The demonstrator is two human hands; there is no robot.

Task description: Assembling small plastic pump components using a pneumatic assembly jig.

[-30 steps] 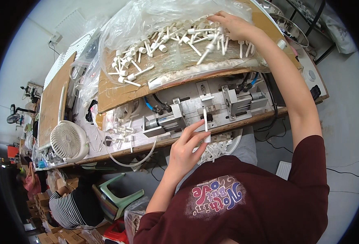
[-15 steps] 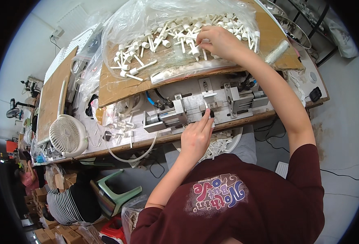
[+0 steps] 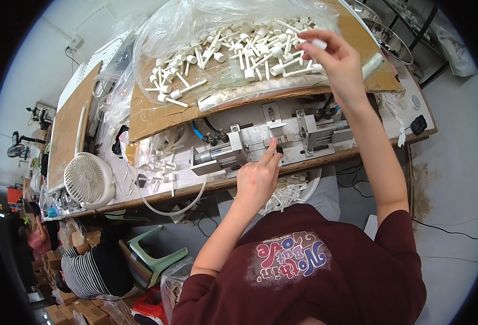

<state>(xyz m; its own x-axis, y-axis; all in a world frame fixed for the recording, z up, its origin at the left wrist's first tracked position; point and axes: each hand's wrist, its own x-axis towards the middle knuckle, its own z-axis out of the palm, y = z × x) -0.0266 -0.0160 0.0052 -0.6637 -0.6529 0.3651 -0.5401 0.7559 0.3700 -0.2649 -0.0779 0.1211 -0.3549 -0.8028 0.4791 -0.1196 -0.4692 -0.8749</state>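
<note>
My right hand (image 3: pixel 337 62) is raised over the right end of the pile, its fingers pinched on a white mallet-shaped plastic piece (image 3: pixel 319 44). Part of that piece is hidden behind the fingers. My left hand (image 3: pixel 258 181) rests at the small metal fixture (image 3: pixel 286 138) between two clamp units, with the index finger stretched out and its tip on the fixture. Whatever lies under that fingertip is hidden. Many more white mallet-shaped pieces (image 3: pixel 249 74) lie heaped on the cardboard behind the fixture.
Metal clamp units stand left (image 3: pixel 217 154) and right (image 3: pixel 320 132) of the fixture. Clear plastic sheeting (image 3: pixel 179 27) covers part of the cardboard (image 3: pixel 141 116). A white fan (image 3: pixel 89 180) sits at the left. Below the table edge is a basin of white pieces (image 3: pixel 290 195).
My right hand has lifted from the pile and moved right and nearer, now with a white mallet-shaped piece in it. Pieces at the pile's front have shifted. My left hand has barely moved.
</note>
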